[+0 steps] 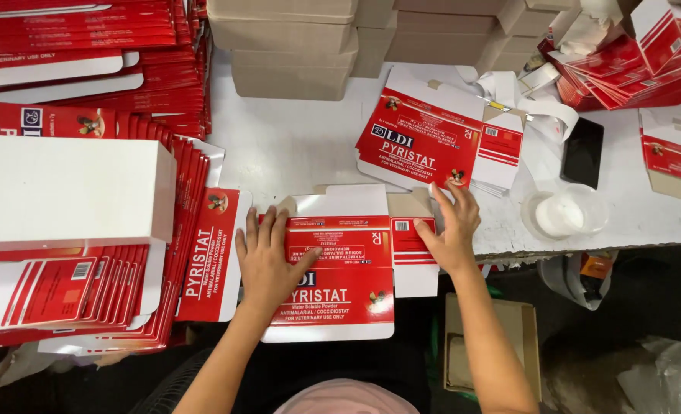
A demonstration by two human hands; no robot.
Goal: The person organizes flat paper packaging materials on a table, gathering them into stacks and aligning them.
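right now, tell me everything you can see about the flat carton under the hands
The flat carton is an unfolded red and white box of thin card, printed side up, with white flaps at top and bottom and a brown unprinted tab at its upper right. It lies flat at the near edge of the white table, partly overhanging it. The left hand presses palm down on its left part; the right hand rests fingers on its right side flap.

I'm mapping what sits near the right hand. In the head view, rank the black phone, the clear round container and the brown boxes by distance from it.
From the right hand:
1. Clear round container, to its right on the table.
2. Black phone, farther right and back.
3. Brown boxes, stacked at the table's far edge.
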